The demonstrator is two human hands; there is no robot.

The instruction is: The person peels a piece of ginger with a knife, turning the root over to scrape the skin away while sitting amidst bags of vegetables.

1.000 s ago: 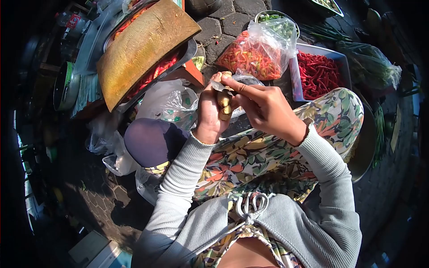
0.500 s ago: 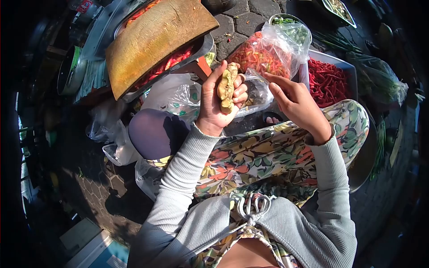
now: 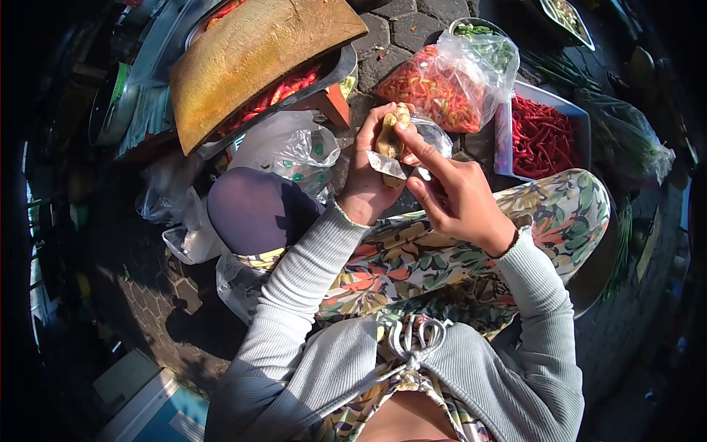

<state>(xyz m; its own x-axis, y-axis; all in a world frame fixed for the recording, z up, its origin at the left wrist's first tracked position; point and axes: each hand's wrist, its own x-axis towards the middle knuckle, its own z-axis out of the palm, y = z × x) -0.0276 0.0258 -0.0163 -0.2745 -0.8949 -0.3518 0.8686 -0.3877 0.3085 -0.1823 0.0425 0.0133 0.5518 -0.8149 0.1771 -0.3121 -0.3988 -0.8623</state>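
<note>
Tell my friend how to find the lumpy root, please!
Start at the big brown board, upper left. Go down and right to the left hand, which holds the lumpy root. It's pale tan and knobbly, unlike the thin red chillies in the white tray.

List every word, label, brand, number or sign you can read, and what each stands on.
None can be read.
Green marks on the crumpled plastic bag: too small and creased.
Pale patch on the blue box: too blurred to tell whether it bears print.
</note>
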